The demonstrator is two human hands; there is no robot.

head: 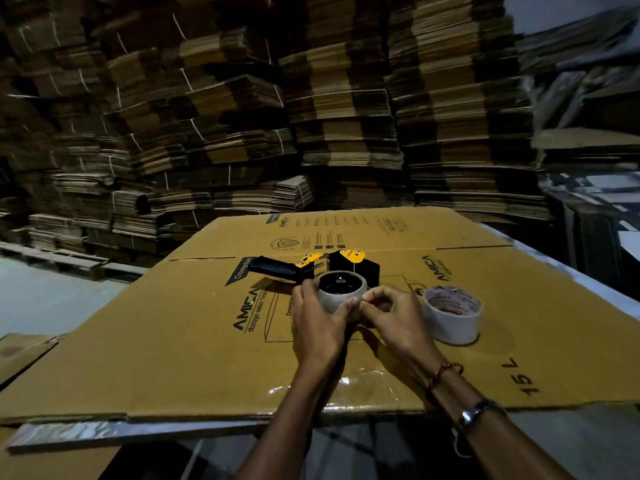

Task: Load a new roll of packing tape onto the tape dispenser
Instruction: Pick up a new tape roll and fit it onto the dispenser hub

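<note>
We see a dim room. Light falls on the cardboard sheet point(194, 327) in the middle. The box stacks point(242, 116) behind look dark, blurry and bent.

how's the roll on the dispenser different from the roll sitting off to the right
The roll on the dispenser is a thin greyish ring, seated on the black hub of the tape dispenser; the white roll is thicker-walled and stands free on the cardboard sheet. The left hand and right hand are at the dispenser roll; the white roll is untouched. Both lie flat, hollow upward.
</note>
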